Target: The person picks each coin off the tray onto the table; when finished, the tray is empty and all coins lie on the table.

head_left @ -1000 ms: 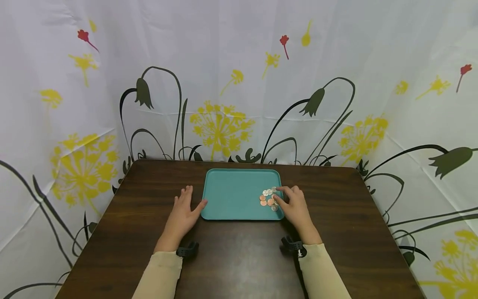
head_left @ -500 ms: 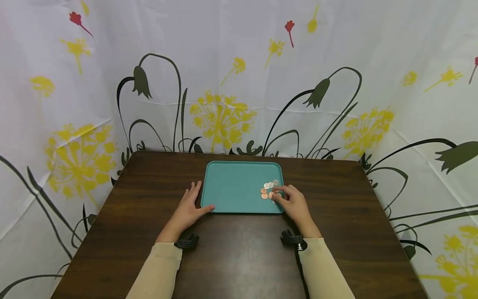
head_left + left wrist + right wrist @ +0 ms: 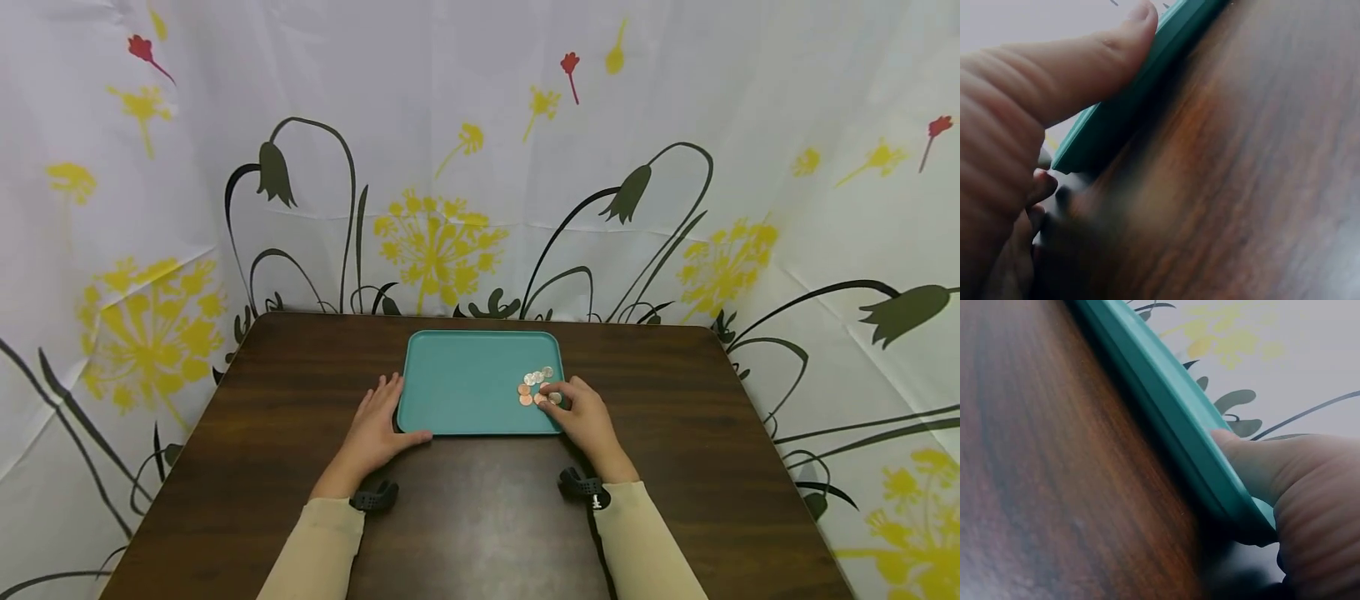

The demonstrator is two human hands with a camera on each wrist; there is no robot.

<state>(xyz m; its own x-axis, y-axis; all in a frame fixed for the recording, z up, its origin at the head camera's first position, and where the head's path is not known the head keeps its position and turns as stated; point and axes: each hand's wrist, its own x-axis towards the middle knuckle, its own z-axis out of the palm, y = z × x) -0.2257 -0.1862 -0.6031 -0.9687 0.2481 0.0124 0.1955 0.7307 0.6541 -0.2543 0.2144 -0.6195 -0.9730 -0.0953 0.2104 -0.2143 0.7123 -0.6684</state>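
A shallow teal tray lies on the table. Several silver coins and several copper coins are spread near its right end. My right hand reaches in over the right rim, thumb and forefinger curved to a copper coin between their tips. Another silver coin shows between that thumb and forefinger. My left hand lies at the front left corner, fingers straight along the left side and thumb on the front rim. In the right wrist view, the tray's rim hides the coins.
The dark wooden table extends all round the tray. A white curtain with printed flowers hangs behind and at both sides. Each wrist wears a black band with a small camera.
My left hand has come round the tray's front left corner, its thumb now on the front rim. My right thumb and forefinger have moved left over the coins.
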